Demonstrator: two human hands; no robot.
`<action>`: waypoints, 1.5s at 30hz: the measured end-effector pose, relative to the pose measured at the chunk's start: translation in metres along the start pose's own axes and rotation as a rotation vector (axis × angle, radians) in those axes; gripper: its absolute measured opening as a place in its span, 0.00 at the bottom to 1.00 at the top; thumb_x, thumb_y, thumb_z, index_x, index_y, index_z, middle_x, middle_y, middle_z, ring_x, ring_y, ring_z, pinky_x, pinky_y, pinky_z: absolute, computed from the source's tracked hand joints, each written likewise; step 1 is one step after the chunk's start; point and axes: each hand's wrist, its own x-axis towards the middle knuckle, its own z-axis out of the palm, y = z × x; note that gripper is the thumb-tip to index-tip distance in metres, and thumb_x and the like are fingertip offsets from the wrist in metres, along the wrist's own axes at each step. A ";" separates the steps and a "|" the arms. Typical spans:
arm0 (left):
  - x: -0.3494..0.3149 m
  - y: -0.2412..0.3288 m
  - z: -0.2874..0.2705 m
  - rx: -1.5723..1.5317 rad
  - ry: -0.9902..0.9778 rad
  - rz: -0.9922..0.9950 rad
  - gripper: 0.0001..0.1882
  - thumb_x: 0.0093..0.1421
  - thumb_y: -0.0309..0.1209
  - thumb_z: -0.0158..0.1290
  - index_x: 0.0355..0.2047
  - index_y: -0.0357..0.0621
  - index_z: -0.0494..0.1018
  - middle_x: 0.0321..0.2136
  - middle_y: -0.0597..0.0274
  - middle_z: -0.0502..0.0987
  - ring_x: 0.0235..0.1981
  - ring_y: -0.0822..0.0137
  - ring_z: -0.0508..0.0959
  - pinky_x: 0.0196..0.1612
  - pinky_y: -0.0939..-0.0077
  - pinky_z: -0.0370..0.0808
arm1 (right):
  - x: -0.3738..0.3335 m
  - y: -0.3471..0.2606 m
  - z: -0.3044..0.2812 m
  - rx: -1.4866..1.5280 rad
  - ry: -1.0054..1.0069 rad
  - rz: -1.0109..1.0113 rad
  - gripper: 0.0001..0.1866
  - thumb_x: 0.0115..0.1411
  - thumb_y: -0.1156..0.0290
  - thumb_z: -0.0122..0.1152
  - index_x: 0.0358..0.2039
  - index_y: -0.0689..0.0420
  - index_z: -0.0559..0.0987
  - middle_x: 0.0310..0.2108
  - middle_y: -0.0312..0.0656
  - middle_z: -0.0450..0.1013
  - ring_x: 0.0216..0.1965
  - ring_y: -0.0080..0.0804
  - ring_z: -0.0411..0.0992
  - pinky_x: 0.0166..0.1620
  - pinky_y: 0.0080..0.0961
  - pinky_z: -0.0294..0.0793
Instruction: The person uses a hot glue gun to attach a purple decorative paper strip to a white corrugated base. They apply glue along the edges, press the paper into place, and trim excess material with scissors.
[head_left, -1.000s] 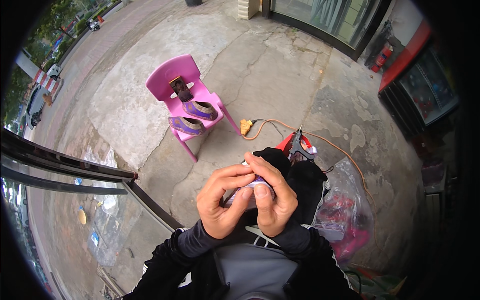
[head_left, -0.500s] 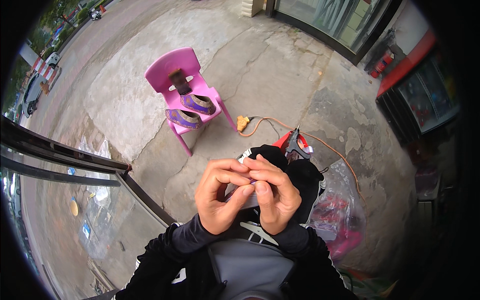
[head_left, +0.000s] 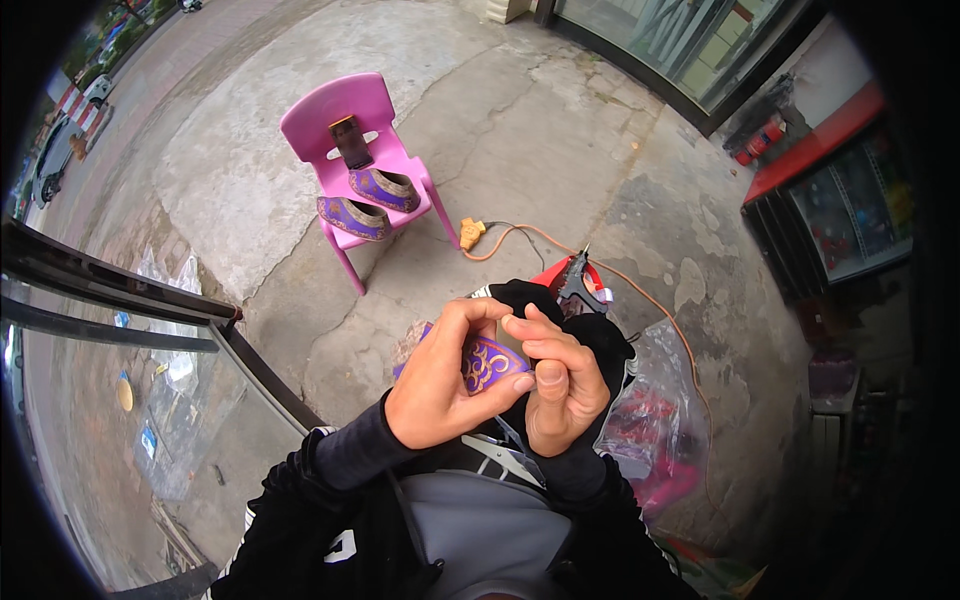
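My left hand (head_left: 440, 375) is closed round a curved purple fabric piece (head_left: 490, 364) with a gold scroll pattern. Part of it shows between thumb and fingers, and more purple sticks out past the back of the hand. My right hand (head_left: 565, 385) is pinched at the piece's pointed edge, against the left thumb tip; what lies between its fingertips is hidden. Two similar purple-and-gold pieces (head_left: 384, 188) sit on the seat of a small pink chair (head_left: 345, 103) ahead. Behind them a dark phone-like slab (head_left: 350, 143) leans on the backrest.
Beyond my knees a black glue gun (head_left: 577, 285) rests at a red container (head_left: 553, 270). An orange cord (head_left: 660, 310) crosses the concrete from a yellow socket block (head_left: 472, 233). Clear plastic bags (head_left: 650, 430) lie at right. A metal-framed glass panel (head_left: 270, 385) stands left; a red-topped cooler (head_left: 820, 150) right.
My left hand has turned and shifted left, so the purple patterned face now shows. My right hand's fingers have curled in. The whole view has moved slightly, with the chair higher and further left.
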 end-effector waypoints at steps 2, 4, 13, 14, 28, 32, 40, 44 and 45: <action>0.001 0.001 0.001 0.091 0.011 0.030 0.34 0.48 0.32 0.66 0.52 0.37 0.62 0.37 0.53 0.69 0.38 0.63 0.71 0.43 0.73 0.69 | -0.004 0.003 0.001 0.097 0.073 0.053 0.16 0.68 0.67 0.44 0.47 0.67 0.69 0.46 0.57 0.73 0.48 0.45 0.74 0.59 0.42 0.67; -0.001 0.000 0.004 0.122 0.008 0.009 0.33 0.48 0.31 0.66 0.51 0.37 0.62 0.34 0.56 0.68 0.36 0.65 0.70 0.40 0.74 0.69 | -0.010 0.008 0.002 0.221 0.216 0.146 0.20 0.70 0.61 0.40 0.50 0.68 0.65 0.50 0.59 0.69 0.51 0.47 0.72 0.59 0.42 0.66; 0.003 -0.007 -0.005 -0.080 -0.016 -0.091 0.23 0.51 0.30 0.62 0.40 0.42 0.60 0.35 0.62 0.61 0.37 0.70 0.63 0.44 0.78 0.63 | -0.022 0.019 -0.009 0.097 -0.070 0.248 0.32 0.62 0.58 0.56 0.59 0.67 0.61 0.58 0.55 0.63 0.59 0.43 0.64 0.63 0.37 0.57; 0.004 -0.008 -0.008 -0.122 -0.039 -0.100 0.22 0.52 0.31 0.62 0.39 0.42 0.59 0.35 0.61 0.61 0.37 0.70 0.63 0.45 0.77 0.63 | -0.022 0.017 -0.007 0.074 -0.117 0.278 0.33 0.62 0.58 0.57 0.60 0.67 0.61 0.59 0.53 0.63 0.59 0.42 0.63 0.62 0.38 0.59; 0.003 -0.017 -0.004 -0.223 0.082 0.285 0.17 0.56 0.27 0.56 0.42 0.42 0.61 0.42 0.52 0.64 0.43 0.63 0.67 0.50 0.69 0.66 | -0.011 0.008 0.015 0.035 -0.048 0.126 0.25 0.64 0.67 0.57 0.58 0.65 0.67 0.56 0.53 0.67 0.56 0.44 0.68 0.57 0.33 0.68; 0.002 -0.022 -0.005 -0.098 0.121 0.346 0.14 0.56 0.24 0.55 0.41 0.42 0.65 0.44 0.50 0.65 0.44 0.62 0.68 0.49 0.70 0.68 | -0.011 0.008 0.016 -0.002 -0.035 0.104 0.23 0.64 0.70 0.57 0.57 0.66 0.68 0.56 0.53 0.67 0.56 0.45 0.68 0.56 0.33 0.68; 0.001 -0.020 -0.004 -0.001 0.213 0.374 0.12 0.53 0.23 0.57 0.37 0.42 0.68 0.42 0.49 0.69 0.39 0.62 0.71 0.43 0.70 0.69 | -0.010 0.007 0.016 -0.038 -0.027 0.071 0.21 0.63 0.72 0.56 0.55 0.66 0.69 0.56 0.55 0.68 0.55 0.45 0.69 0.56 0.33 0.70; 0.002 -0.020 -0.005 0.070 0.208 0.429 0.11 0.53 0.23 0.58 0.35 0.42 0.69 0.41 0.49 0.69 0.38 0.62 0.71 0.42 0.71 0.70 | -0.010 0.006 0.013 -0.070 -0.055 0.063 0.21 0.63 0.73 0.56 0.55 0.66 0.70 0.55 0.55 0.68 0.55 0.45 0.69 0.56 0.34 0.69; 0.002 -0.020 -0.006 0.088 0.204 0.437 0.11 0.53 0.23 0.58 0.35 0.42 0.69 0.41 0.49 0.69 0.38 0.62 0.71 0.41 0.71 0.70 | -0.010 0.005 0.012 -0.088 -0.068 0.057 0.21 0.63 0.72 0.56 0.55 0.67 0.70 0.55 0.55 0.68 0.55 0.45 0.69 0.56 0.34 0.69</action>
